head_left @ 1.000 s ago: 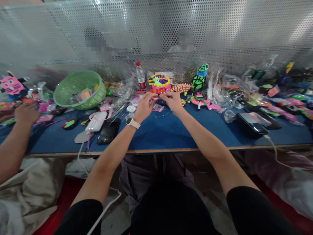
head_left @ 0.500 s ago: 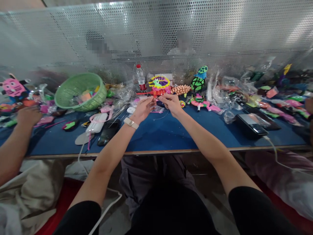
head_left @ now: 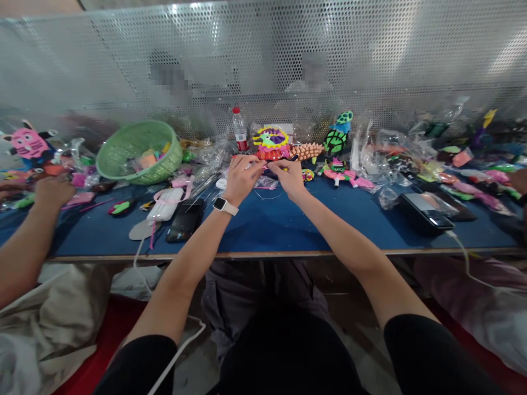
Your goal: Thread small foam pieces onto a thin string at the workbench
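Note:
Over the blue table, my left hand (head_left: 242,178) and my right hand (head_left: 290,178) almost meet, fingertips pinched close together. Whatever small piece they pinch is too small to name. A thin, pale thread-like line (head_left: 269,198) curves on or above the table just below them. Right behind my hands stands a bright clay-like figure (head_left: 270,140) with a yellow scalloped rim, purple and green inside and a red-orange base. To its right is a tan spiky piece (head_left: 307,151). A small pink-and-green figure (head_left: 338,172) lies beyond my right hand.
A green basket (head_left: 119,144) with colourful pieces, a red-capped bottle (head_left: 239,130), a phone (head_left: 185,220) and a white corded device (head_left: 165,205) are to the left. At right lies a black device (head_left: 426,213). A perforated metal screen (head_left: 263,60) stands behind. A co-worker's hand (head_left: 53,192) works far left.
My left hand has rolled, so the watch face now shows, and its fingers lie more across toward my right hand. My right hand has barely moved. The view has shifted slightly.

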`<state>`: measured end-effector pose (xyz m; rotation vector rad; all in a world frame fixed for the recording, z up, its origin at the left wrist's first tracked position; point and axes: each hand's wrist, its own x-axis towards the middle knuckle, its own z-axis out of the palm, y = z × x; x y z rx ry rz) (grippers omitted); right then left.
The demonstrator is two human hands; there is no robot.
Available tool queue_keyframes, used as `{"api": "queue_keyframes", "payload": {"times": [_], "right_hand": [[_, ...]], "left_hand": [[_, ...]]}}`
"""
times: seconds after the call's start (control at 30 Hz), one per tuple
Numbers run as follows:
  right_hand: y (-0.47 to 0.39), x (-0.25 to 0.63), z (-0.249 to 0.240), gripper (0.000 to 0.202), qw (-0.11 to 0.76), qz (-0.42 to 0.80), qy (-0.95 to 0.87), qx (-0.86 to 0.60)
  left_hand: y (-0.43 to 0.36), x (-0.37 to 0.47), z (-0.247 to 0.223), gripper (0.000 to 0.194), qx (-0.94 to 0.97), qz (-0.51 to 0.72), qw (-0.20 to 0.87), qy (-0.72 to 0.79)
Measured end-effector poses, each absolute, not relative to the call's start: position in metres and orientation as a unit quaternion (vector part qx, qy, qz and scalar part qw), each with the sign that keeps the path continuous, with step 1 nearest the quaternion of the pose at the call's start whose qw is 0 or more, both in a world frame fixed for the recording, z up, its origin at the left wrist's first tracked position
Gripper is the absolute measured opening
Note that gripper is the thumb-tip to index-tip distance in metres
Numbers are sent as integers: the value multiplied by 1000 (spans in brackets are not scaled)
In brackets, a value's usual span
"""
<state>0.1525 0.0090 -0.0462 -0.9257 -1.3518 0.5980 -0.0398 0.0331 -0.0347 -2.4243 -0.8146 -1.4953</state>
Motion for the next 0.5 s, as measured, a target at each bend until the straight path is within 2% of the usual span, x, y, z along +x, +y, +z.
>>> {"api": "queue_keyframes", "payload": {"times": [0.17,0.4,0.5], "right_hand": [[1,158,-38,30,616,206,-649,-396],[5,167,-32,23,619,208,-651,-386],[9,165,-34,26,633,253,-611,-401]], "left_hand": [[35,-39,-35,25,-809,-522,2,-271],[41,-30,-38,38,-714,-556,-337,-259],[44,-27,-42,36,-698,-550,-391,-242]]}}
